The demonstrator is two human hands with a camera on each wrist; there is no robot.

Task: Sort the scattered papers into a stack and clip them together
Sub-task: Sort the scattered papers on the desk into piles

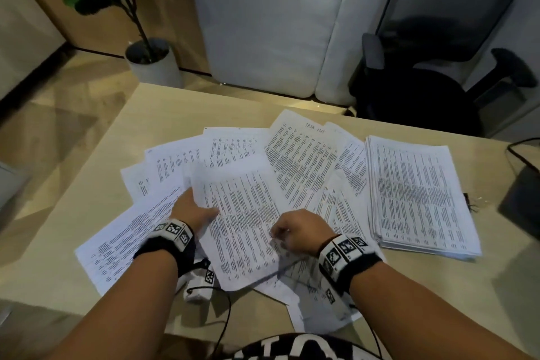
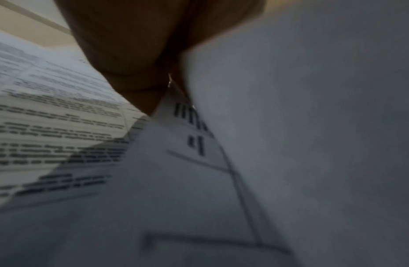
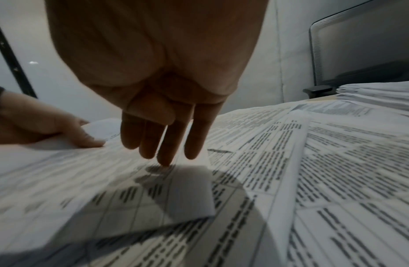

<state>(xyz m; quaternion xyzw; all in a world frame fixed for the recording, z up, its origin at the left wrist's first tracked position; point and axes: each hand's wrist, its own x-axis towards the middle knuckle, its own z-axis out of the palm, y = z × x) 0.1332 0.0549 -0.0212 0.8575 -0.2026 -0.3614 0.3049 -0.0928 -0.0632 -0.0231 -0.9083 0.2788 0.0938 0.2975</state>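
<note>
Printed sheets (image 1: 304, 155) lie fanned and overlapping across the middle of the tan table (image 1: 163, 108). A squared stack of papers (image 1: 418, 196) sits to their right and also shows as the stack (image 3: 377, 94). On top of the fan is one sheet (image 1: 242, 213), partly lifted. My left hand (image 1: 195, 207) grips its left edge, thumb on top, and that sheet (image 2: 313, 126) fills the left wrist view. My right hand (image 1: 295, 231) hovers over its right side, fingers (image 3: 165, 160) pointing down, the middle fingertip touching the paper (image 3: 107, 180). A small dark clip-like object (image 1: 470, 202) lies just right of the stack.
A dark flat device (image 1: 523, 199) with a cable sits at the table's right edge. Behind the table stand a black office chair (image 1: 423, 90), pale cushions (image 1: 271, 23) and a potted plant (image 1: 152, 64). Bare tabletop shows at the far left and near right.
</note>
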